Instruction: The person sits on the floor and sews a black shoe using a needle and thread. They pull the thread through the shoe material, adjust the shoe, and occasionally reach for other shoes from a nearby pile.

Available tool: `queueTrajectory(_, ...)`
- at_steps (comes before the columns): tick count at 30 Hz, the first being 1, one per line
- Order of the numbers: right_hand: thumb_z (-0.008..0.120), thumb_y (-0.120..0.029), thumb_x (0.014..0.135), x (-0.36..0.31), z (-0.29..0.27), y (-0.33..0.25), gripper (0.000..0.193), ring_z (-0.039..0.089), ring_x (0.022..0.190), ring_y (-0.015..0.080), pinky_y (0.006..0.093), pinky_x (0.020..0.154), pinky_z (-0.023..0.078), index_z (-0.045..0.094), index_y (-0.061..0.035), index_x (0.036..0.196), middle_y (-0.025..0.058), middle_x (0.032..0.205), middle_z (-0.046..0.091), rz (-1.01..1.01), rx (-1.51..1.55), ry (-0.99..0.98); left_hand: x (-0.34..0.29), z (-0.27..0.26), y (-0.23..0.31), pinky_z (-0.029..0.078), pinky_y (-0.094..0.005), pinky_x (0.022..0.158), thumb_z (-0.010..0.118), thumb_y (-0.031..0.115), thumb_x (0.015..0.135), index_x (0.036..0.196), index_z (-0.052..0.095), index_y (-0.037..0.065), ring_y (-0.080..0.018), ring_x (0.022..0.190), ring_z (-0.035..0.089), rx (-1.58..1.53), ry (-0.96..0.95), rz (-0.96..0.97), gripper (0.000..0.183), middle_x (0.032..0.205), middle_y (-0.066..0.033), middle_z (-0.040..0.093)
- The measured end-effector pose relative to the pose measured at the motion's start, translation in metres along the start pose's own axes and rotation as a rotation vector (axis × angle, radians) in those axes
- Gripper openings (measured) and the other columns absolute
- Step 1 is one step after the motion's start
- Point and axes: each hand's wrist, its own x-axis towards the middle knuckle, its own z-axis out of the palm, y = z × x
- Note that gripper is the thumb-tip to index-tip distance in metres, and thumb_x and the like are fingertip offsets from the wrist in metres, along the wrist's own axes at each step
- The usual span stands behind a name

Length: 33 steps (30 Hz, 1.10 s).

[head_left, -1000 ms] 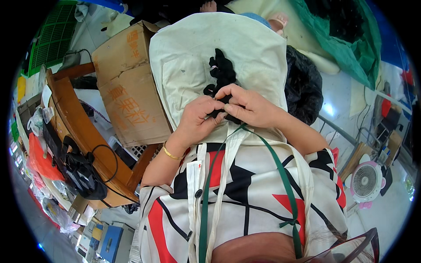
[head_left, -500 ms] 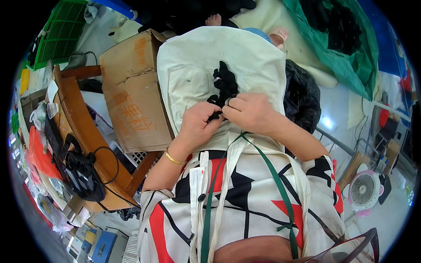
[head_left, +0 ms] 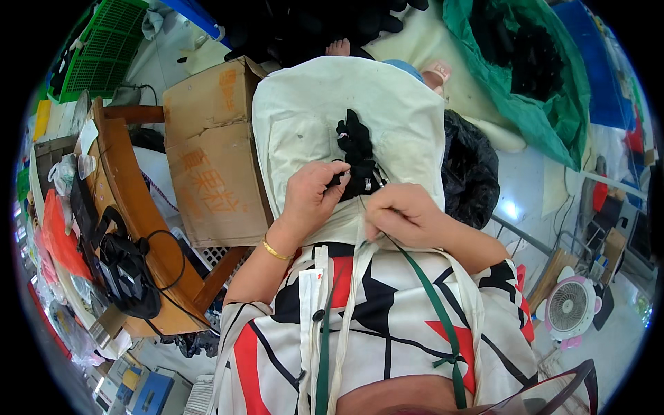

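Since the earlier frame the right hand (head_left: 403, 214) has slid down and away from the black fabric piece (head_left: 357, 155), which lies on the cream cloth (head_left: 304, 111) over the lap. The left hand (head_left: 312, 197) pinches the piece's lower end with curled fingers; the right is closed, its hold unclear. Left of the cloth stands 1 brown cardboard box (head_left: 211, 162) with faded orange lettering; right of it, a black bag (head_left: 470, 173) and green sheet (head_left: 553, 117).

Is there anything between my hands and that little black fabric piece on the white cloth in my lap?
Nothing visible. The left hand already pinches the black fabric piece at its lower end, and the right hand is closed just below it on the white cloth, apparently gripping something thin that I cannot make out.
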Motion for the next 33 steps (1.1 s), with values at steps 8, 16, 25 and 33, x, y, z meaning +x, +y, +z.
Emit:
queueTrajectory(8,0.056,-0.013,0.099,-0.012,-0.028,0.003,0.013,0.052,0.071,0.0038,0.0219,0.065,0.045,0.054,-0.0092,0.111,-0.0035,0.083,0.054,0.039,0.195,0.386,0.002,0.011,0.006,0.052,-0.0326,0.071,0.068,0.010,0.087,0.097,0.069,0.003,-0.0228,0.077,0.069,-0.092,-0.062,-0.198,0.013,0.085,-0.0137,0.070)
queueTrajectory(16,0.063,-0.021,0.092,0.008,-0.031,0.046,0.020,0.059,0.074,0.0245,0.0323,0.071,0.048,0.060,-0.0020,0.099,0.0109,0.088,0.062,-0.048,-0.623,0.321,0.013,0.020,0.000,0.047,-0.0212,0.062,0.063,0.005,0.092,0.102,0.064,-0.001,-0.0064,0.066,0.057,-0.616,-0.118,-0.375,0.012,0.078,-0.0014,0.064)
queueTrajectory(25,0.060,-0.022,0.097,0.025,-0.011,0.080,0.020,0.048,0.073,0.0043,0.0239,0.064,0.042,0.061,-0.0027,0.092,-0.0017,0.078,0.054,0.106,0.109,0.465,0.010,0.008,-0.002,0.050,-0.0234,0.066,0.065,0.009,0.092,0.105,0.064,0.000,-0.0081,0.069,0.059,-0.857,-0.082,-0.533,0.016,0.081,-0.0035,0.065)
queueTrajectory(33,0.063,-0.019,0.092,0.032,-0.014,0.077,0.019,0.055,0.069,0.0171,0.0294,0.065,0.046,0.062,-0.0009,0.087,0.0094,0.077,0.059,-0.045,-0.324,0.572,0.016,0.004,-0.028,0.048,-0.0218,0.068,0.067,0.005,0.089,0.103,0.066,0.000,-0.0072,0.075,0.058,-0.527,-0.204,-0.306,0.015,0.086,-0.0013,0.064)
